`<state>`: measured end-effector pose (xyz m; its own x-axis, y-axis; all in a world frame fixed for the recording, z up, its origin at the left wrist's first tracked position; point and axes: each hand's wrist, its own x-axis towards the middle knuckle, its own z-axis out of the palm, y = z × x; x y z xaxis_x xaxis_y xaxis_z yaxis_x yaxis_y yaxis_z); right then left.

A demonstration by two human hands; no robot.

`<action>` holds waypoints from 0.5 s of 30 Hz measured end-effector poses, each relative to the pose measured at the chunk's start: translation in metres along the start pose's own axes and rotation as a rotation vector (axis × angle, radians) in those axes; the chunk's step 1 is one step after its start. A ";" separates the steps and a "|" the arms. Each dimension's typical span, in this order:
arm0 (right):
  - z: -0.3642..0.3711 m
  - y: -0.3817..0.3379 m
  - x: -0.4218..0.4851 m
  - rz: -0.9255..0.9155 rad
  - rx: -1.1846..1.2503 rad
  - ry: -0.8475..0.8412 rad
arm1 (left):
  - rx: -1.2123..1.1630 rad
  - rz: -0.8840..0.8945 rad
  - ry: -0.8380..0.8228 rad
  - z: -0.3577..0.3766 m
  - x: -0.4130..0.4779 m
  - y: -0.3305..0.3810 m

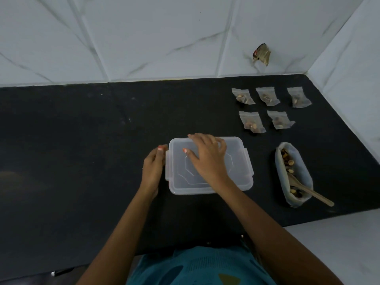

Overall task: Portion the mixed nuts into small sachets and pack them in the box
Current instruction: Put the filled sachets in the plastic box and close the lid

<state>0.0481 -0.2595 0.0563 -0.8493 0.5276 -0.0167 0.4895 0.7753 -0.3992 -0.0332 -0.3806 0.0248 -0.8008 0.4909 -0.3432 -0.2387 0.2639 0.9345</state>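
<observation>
A clear plastic box (236,173) with its lid on sits mid-counter. My right hand (207,157) lies flat on the lid, fingers spread. My left hand (153,167) rests against the box's left side by the clip, fingers loosely curled. Several small filled sachets (251,121) lie in two rows at the back right. To the right of the box, an open bag of mixed nuts (296,173) holds a wooden spoon (312,194), whose handle sticks out toward the front right.
The black counter (82,151) meets white marble-patterned wall tiles at the back and right. A dark torn patch (262,54) marks the back wall. A white surface (339,243) lies at the front right. My teal garment shows at the bottom.
</observation>
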 end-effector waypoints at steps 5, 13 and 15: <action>0.005 -0.003 0.031 -0.054 0.106 -0.006 | -0.145 -0.061 -0.123 0.013 0.010 0.018; 0.013 0.000 0.041 -0.097 0.126 0.090 | -0.259 -0.115 -0.189 0.018 0.015 0.008; 0.012 -0.001 0.041 -0.093 0.159 0.101 | -0.292 -0.135 -0.216 0.017 0.016 0.007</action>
<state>0.0108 -0.2429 0.0445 -0.8611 0.4951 0.1158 0.3662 0.7618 -0.5344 -0.0383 -0.3566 0.0238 -0.6247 0.6401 -0.4473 -0.5051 0.1056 0.8566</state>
